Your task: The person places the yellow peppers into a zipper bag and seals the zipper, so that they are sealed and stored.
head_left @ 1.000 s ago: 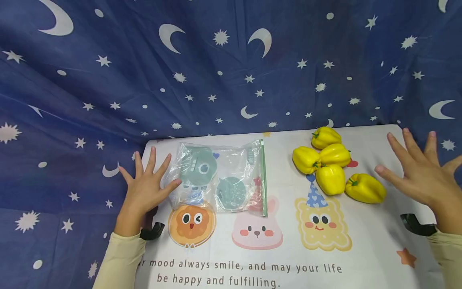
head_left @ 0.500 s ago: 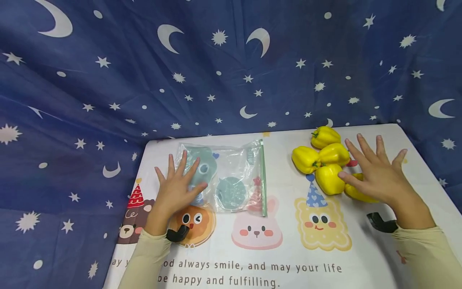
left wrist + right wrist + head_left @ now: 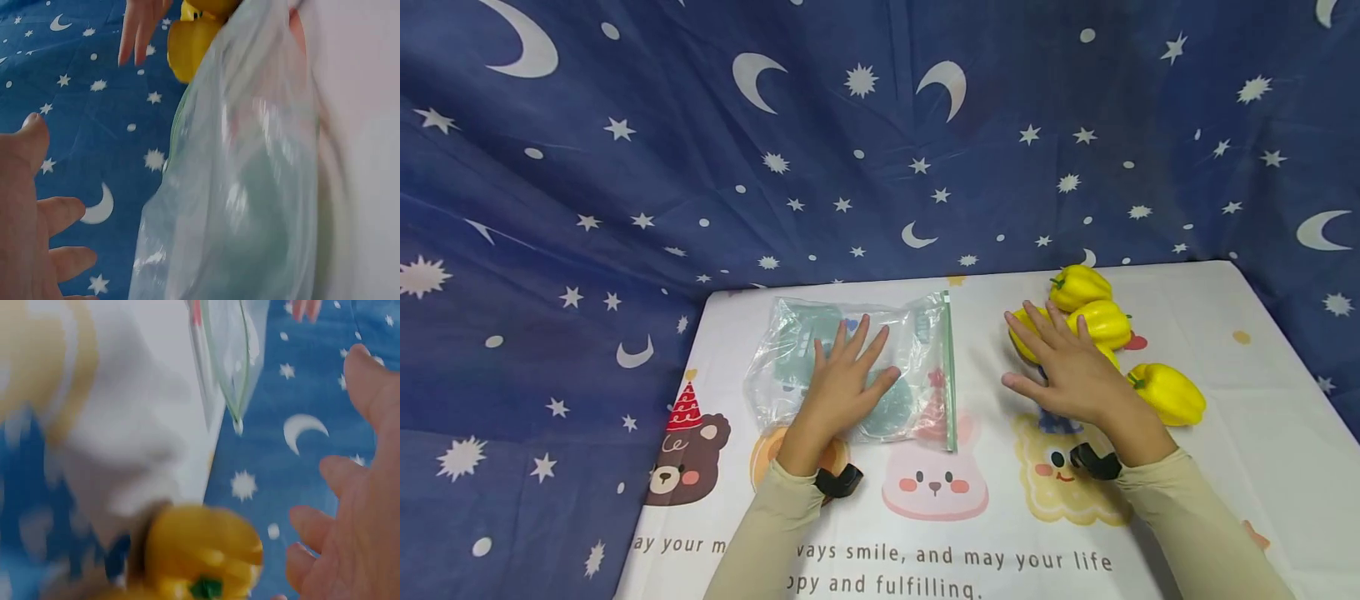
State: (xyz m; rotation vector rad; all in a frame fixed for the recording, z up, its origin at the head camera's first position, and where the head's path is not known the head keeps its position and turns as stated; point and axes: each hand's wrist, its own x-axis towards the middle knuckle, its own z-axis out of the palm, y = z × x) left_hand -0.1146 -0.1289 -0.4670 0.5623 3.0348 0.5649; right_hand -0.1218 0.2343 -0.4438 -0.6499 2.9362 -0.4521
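A clear zip bag (image 3: 917,333) with a green seal strip along its right edge lies flat, with blue-green shapes showing on or through it. Over its middle hovers my left hand (image 3: 842,387), fingers spread and holding nothing. To the right sit several yellow bell peppers (image 3: 1081,286) in a cluster, plus one pepper (image 3: 1167,394) a little apart. My right hand (image 3: 1071,367) is spread in front of the cluster and covers part of it; no pepper is gripped. In the right wrist view a bell pepper (image 3: 203,550) appears beside the hand, apart from the fingers.
The table is covered by a white cloth (image 3: 1247,350) printed with cartoon figures and text. A dark blue curtain (image 3: 850,125) with moons and stars rises behind and on the left. Black wrist mounts (image 3: 841,481) sit under both wrists.
Both hands have moved inward. My left hand went right, from the bag's left edge to over its middle; my right hand went left to the peppers. Bag and peppers stayed put.
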